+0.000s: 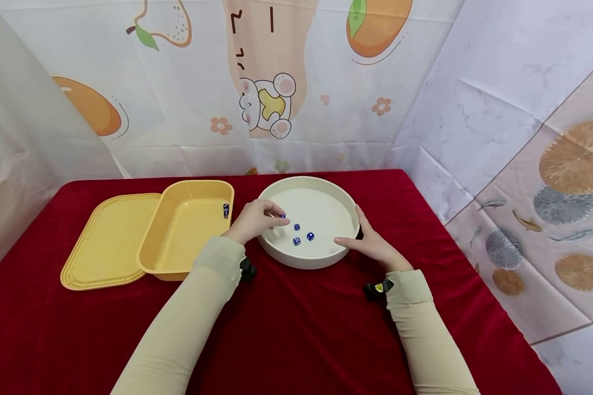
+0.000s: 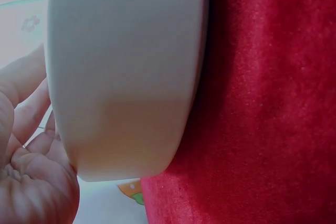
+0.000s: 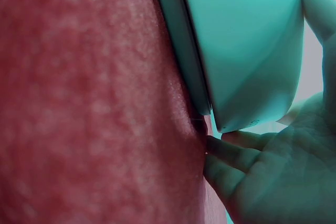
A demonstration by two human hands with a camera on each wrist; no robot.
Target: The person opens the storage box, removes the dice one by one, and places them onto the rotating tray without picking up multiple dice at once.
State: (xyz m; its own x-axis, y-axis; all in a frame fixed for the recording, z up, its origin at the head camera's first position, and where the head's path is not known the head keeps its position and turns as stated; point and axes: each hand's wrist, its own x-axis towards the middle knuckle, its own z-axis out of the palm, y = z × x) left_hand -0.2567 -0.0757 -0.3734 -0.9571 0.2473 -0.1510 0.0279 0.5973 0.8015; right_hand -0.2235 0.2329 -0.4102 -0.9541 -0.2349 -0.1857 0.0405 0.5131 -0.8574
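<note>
A round white tray [image 1: 326,206] stands on the table with several blue dice in it, one die [image 1: 310,236] near its middle front. My left hand [image 1: 257,218] reaches over the tray's left rim and pinches a blue die [image 1: 283,216] between thumb and fingertips, low inside the tray. In the left wrist view the tray's wall [image 2: 126,51] hides that die. My right hand [image 1: 373,241] holds the tray's right side, thumb over the rim and fingers along the outside. The right wrist view shows the fingers [image 3: 231,156] against the tray's lower outer edge.
Left of the tray stands a yellow rectangular box [image 1: 178,230] with several dark blue dice [image 1: 225,210] by its right wall. A yellow lid [image 1: 108,241] lies beside it, partly under the box. Red cloth [image 1: 296,329] covers the table; a printed curtain hangs behind.
</note>
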